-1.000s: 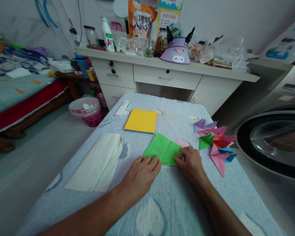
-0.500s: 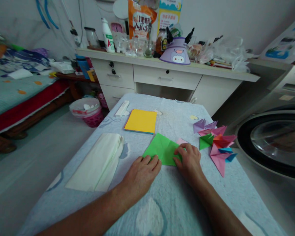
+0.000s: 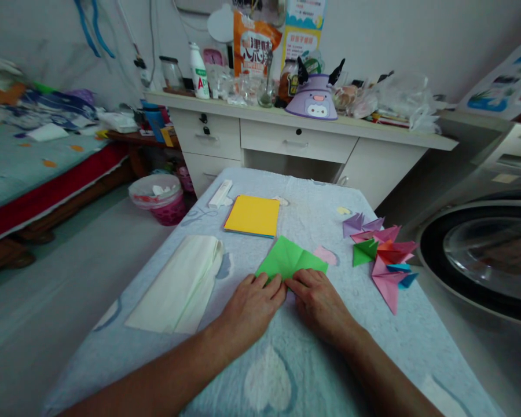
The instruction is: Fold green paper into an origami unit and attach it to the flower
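A sheet of green origami paper (image 3: 289, 258) with crease lines lies on the cloth-covered table, its near edge under my fingers. My left hand (image 3: 260, 301) is closed on the near left edge, fingertips pressing the paper. Close beside it, my right hand (image 3: 316, 296) has its fingers bent together on the near edge, thumb side toward the left hand. Both hands hide the nearest part of the sheet. Just beyond lies a stack of square paper (image 3: 252, 215) with yellow on top. Several folded paper pieces (image 3: 384, 246) in pink, purple, green, red and blue sit to the right.
A folded white cloth-like sheet (image 3: 180, 286) lies left of my hands. Farther off is a narrow white box (image 3: 220, 194). Beyond the table stands a white cabinet (image 3: 295, 142) with clutter on top. A lined pink bin (image 3: 169, 208) is at left, a washing machine (image 3: 486, 243) at right.
My right hand has slid left along the near edge of the green paper and now meets the left hand. The paper's right corner is uncovered. The view has shifted slightly.
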`<state>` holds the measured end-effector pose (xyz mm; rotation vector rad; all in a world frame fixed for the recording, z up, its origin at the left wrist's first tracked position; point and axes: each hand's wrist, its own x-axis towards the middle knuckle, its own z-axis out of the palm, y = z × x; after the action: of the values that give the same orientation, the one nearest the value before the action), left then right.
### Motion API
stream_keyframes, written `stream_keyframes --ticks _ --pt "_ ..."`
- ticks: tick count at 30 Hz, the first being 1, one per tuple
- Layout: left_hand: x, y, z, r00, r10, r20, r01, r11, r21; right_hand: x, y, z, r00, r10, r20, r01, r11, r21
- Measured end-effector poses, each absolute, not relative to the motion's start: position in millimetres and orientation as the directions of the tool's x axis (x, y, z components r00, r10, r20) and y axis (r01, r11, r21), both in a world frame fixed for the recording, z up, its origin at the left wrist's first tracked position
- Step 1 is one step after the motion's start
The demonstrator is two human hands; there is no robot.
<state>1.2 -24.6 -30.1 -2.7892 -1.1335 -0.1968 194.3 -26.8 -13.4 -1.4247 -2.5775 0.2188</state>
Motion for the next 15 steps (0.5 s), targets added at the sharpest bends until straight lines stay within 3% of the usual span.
stream_keyframes --ticks 6,15 --pt "-7 -25 -32 0.714 0.674 0.187 0.698 -0.705 -0.124 188 -28 -7 -0.507 0.86 0.058 0.85 0.51 -0.133" --pt "-32 -32 -22 0.66 0.74 0.127 0.751 -0.646 -0.14 186 -31 -8 -0.504 0.859 0.093 0.851 0.512 -0.118"
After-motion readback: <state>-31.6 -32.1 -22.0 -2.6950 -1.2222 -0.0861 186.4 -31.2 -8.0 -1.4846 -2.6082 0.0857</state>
